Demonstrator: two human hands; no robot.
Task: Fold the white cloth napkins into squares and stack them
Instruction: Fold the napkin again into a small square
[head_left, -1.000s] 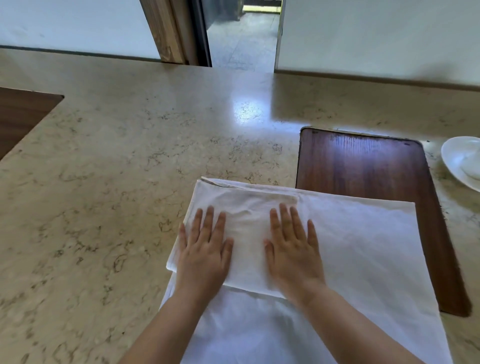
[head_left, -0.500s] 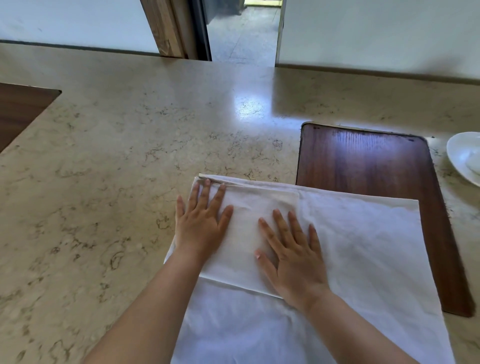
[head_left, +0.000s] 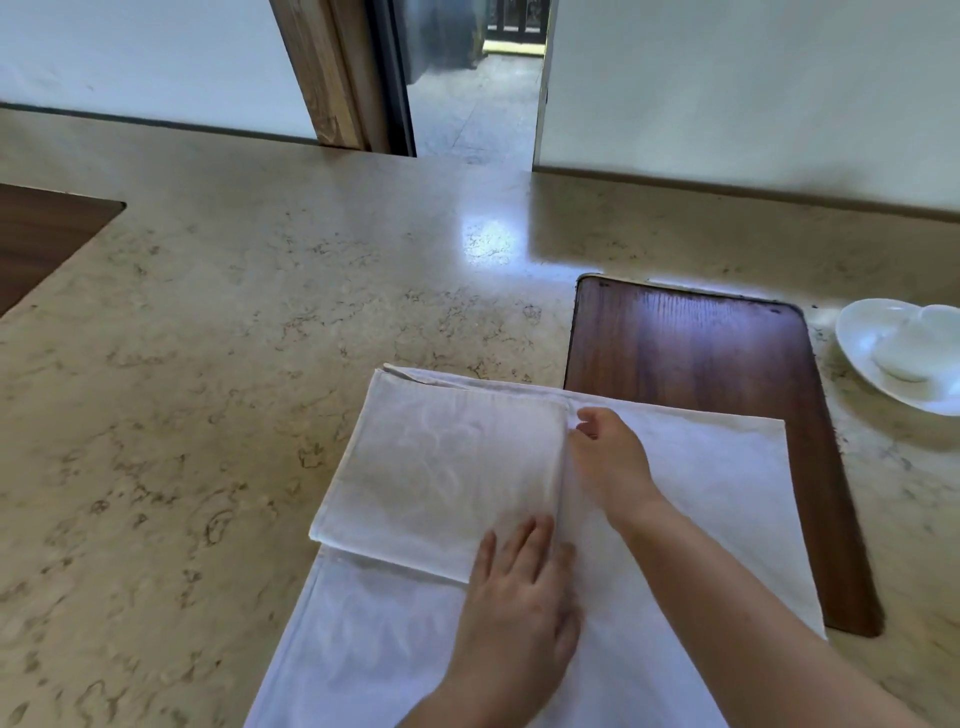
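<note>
- While both hands lay flat side by side on the folded napkin (head_left: 441, 467) a second ago, they now sit along its right edge instead.
- Left hand (head_left: 519, 587): it has slid to the square's 5 o'clock corner, fingers straight and pressing flat, so this grip is open and holds nothing.
- Right hand (head_left: 613, 462): it has moved to the square's 2 o'clock corner, fingers curled down at the cloth's edge; they seem to pinch the fold there, though the fingertips are partly hidden.
- The folded napkin lies as a near-square on top of a larger spread white cloth (head_left: 701, 519), at its 10 o'clock part; its left half is now uncovered, where the left hand rested before.
- The spread cloth lies on the marble counter (head_left: 234, 389), with its right part over a dark wooden board (head_left: 691, 353) at 2 o'clock; it has not shifted.
- A white dish (head_left: 898, 353) sits on the counter at 3 o'clock, just beyond the board.
- At 12 o'clock, past the counter, a doorway (head_left: 467, 93) stands open between white walls.
</note>
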